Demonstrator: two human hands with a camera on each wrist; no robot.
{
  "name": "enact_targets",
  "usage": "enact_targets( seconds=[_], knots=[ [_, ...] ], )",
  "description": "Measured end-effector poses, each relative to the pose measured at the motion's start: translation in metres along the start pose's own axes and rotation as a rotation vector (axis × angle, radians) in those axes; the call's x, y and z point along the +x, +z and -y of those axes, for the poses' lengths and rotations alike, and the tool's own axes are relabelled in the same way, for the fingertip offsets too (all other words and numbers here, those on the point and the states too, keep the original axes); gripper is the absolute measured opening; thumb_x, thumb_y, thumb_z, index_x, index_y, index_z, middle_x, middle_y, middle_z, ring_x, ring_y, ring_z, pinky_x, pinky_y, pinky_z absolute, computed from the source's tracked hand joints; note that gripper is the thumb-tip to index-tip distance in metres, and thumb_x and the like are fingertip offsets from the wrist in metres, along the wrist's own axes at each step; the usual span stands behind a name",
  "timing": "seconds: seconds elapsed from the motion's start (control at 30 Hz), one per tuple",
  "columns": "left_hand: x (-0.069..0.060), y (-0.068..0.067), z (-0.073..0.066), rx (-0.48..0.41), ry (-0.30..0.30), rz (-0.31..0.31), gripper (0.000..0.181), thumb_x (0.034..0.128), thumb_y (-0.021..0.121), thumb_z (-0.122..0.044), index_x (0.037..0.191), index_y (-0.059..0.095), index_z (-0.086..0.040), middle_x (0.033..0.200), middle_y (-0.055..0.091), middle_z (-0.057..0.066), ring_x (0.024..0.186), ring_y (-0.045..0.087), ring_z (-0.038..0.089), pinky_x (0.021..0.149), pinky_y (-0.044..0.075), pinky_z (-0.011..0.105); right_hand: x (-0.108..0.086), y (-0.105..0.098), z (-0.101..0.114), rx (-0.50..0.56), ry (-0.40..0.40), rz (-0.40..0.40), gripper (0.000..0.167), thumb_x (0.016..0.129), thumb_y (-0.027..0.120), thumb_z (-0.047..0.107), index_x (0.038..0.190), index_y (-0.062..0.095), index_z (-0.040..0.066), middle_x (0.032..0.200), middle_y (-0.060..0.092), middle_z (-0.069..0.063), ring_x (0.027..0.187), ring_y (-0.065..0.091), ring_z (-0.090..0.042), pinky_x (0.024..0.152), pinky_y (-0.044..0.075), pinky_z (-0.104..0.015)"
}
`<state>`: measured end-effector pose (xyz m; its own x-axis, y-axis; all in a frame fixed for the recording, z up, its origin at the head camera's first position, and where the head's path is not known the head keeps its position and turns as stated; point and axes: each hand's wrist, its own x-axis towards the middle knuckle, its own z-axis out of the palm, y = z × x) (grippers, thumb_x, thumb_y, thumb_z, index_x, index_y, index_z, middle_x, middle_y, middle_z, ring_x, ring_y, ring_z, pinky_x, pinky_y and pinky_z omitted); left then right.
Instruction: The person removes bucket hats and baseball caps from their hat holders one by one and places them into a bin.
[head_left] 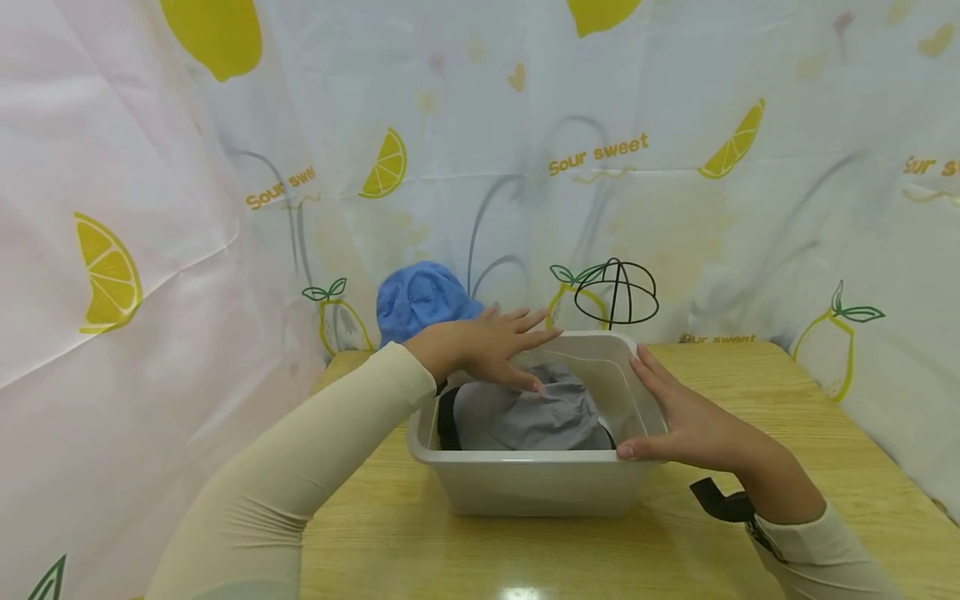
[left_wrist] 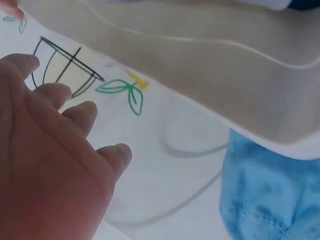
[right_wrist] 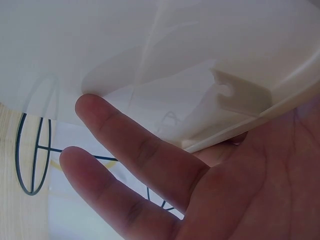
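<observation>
A pale plastic bin [head_left: 540, 487] stands on the table with a grey cloth hat [head_left: 532, 417] inside, dark at its edges. My left hand [head_left: 498, 346] is over the bin's far left part, fingers spread and thumb above the hat; nothing is in its grasp. In the left wrist view that hand [left_wrist: 55, 160] appears beside the bin's wall [left_wrist: 200, 75]. My right hand [head_left: 701, 425] holds the bin's right side, thumb over the front rim corner. From the right wrist view, two fingers of this hand [right_wrist: 240, 195] lie outside the wall [right_wrist: 150, 65].
Behind the bin on the left is a blue cloth hat [head_left: 422, 300]. A black wire hat stand [head_left: 617, 293] with a domed top rises behind the bin on the right. Wooden tabletop [head_left: 757, 400] extends to both sides, and a lemon-print curtain [head_left: 480, 100] hangs around it.
</observation>
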<state>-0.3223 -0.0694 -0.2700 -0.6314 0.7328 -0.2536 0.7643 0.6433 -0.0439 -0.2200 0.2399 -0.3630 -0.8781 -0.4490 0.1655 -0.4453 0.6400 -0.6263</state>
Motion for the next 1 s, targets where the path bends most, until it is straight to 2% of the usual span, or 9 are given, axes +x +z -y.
enact_targets(
  seconds=[0.23,0.33,0.57,0.87,1.0],
  knots=[
    [-0.006,-0.007,0.017,-0.005,-0.070,-0.046,0.094,0.0961,0.053,-0.072,0.167,0.001,-0.039,0.175,-0.013,-0.003,0.162,-0.005,0.023,0.128,-0.002,0.061,0.000,0.000,-0.001,-0.004,-0.001,0.005,0.122,0.082,0.086,0.044,0.168,0.005,0.012,0.174,-0.012,-0.010,0.156,0.005,-0.052,0.111,0.026,-0.078],
    [-0.008,-0.007,0.028,-0.003,-0.093,-0.082,0.096,0.0949,0.052,-0.075,0.167,0.000,-0.039,0.175,-0.013,-0.001,0.162,-0.003,0.024,0.127,-0.002,0.061,0.000,0.000,0.000,-0.004,0.002,0.010,0.122,0.082,0.085,0.044,0.168,0.004,0.011,0.174,-0.013,-0.009,0.156,0.004,-0.052,0.111,0.024,-0.079],
    [-0.014,-0.008,0.051,-0.038,-0.155,-0.119,0.100,0.0938,0.052,-0.077,0.167,-0.003,-0.036,0.174,-0.015,0.000,0.162,-0.003,0.026,0.127,-0.001,0.063,-0.001,0.000,0.001,-0.001,0.001,0.010,0.122,0.083,0.085,0.043,0.168,0.004,0.010,0.174,-0.012,-0.009,0.156,0.003,-0.052,0.111,0.023,-0.080],
    [-0.018,-0.010,0.068,-0.045,-0.210,-0.171,0.103,0.0932,0.054,-0.076,0.168,-0.002,-0.031,0.175,-0.012,0.002,0.162,0.000,0.034,0.125,0.003,0.067,-0.002,0.000,0.002,-0.011,0.004,0.008,0.122,0.083,0.085,0.045,0.168,0.004,0.010,0.174,-0.012,-0.009,0.156,0.004,-0.052,0.111,0.024,-0.080],
    [-0.020,-0.009,0.077,-0.052,-0.249,-0.200,0.101,0.0952,0.054,-0.073,0.168,-0.001,-0.029,0.175,-0.011,0.002,0.161,-0.003,0.036,0.125,0.002,0.067,-0.001,0.000,0.003,-0.006,0.005,0.009,0.122,0.083,0.085,0.045,0.168,0.004,0.010,0.174,-0.012,-0.010,0.156,0.003,-0.052,0.111,0.024,-0.079]
  ],
)
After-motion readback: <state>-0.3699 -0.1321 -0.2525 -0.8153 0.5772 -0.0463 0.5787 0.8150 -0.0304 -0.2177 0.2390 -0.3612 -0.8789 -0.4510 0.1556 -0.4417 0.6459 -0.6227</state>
